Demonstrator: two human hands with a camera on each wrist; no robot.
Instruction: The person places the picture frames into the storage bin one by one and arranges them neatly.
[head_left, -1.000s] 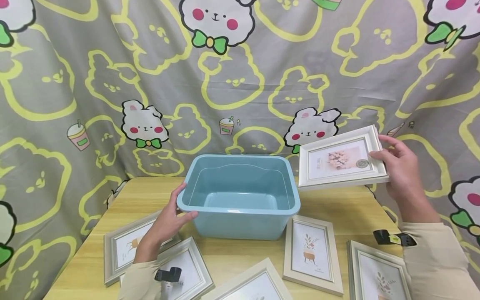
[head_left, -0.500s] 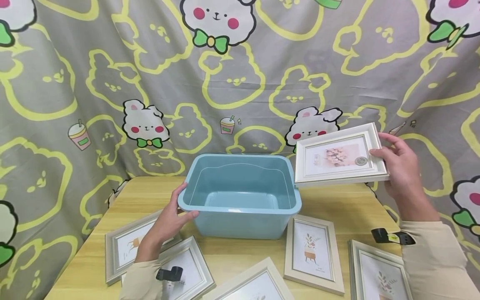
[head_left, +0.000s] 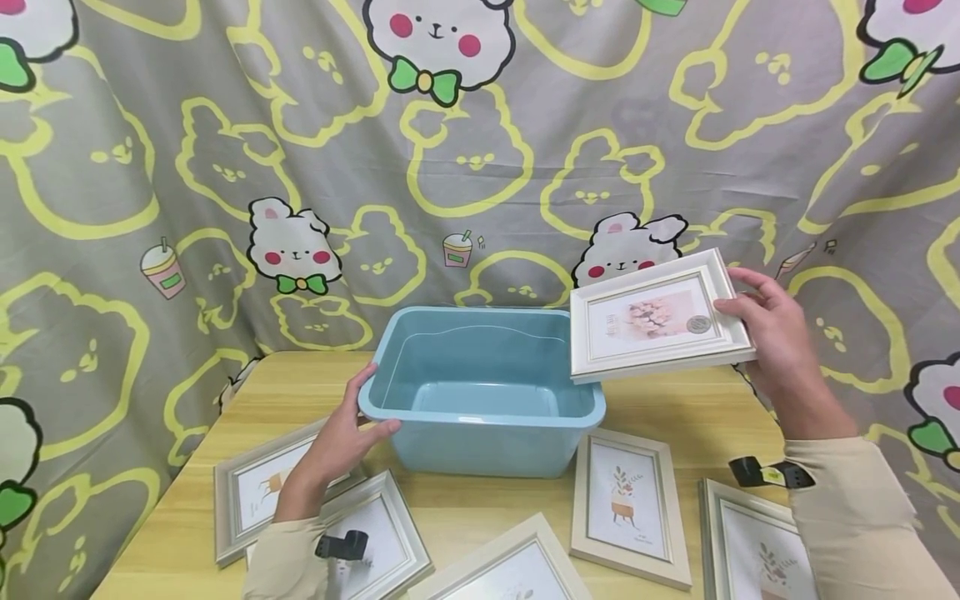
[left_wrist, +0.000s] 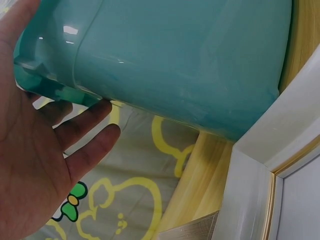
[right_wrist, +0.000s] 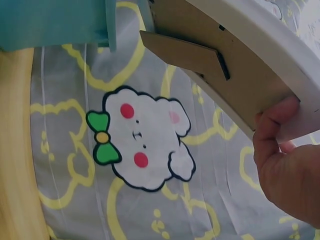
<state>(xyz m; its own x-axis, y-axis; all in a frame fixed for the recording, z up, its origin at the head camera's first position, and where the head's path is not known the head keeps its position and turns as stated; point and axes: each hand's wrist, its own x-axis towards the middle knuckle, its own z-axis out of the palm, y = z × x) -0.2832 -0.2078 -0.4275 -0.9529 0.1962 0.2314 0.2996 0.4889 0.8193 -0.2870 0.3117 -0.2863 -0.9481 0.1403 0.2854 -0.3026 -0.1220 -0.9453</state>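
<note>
A blue plastic tub [head_left: 480, 446] stands on the table. My left hand [head_left: 333, 450] holds the tub's left front corner, thumb on the front rim and fingers along the left side under the rim, as the left wrist view shows. Over the tub's right rim, my right hand [head_left: 783, 342] grips a white picture frame [head_left: 637, 362] with a pink flower print. Its left end overlaps the tub opening. The thumb lies on the front, and fingers [right_wrist: 270, 125] press the brown back, where a stand flap [right_wrist: 185, 52] sticks out. Inside the tub, the visible floor is bare.
More picture frames lie on the wooden table [head_left: 292, 375]: two overlapping at the left [head_left: 236, 500], one at the front middle [head_left: 517, 562], one right of the tub [head_left: 630, 508], and one partly under the right sleeve [head_left: 761, 542]. A patterned curtain [head_left: 480, 167] hangs behind.
My right hand has carried the white picture frame to the left, so its end now overlaps the tub's right rim. The left hand and tub stay nearly where they were.
</note>
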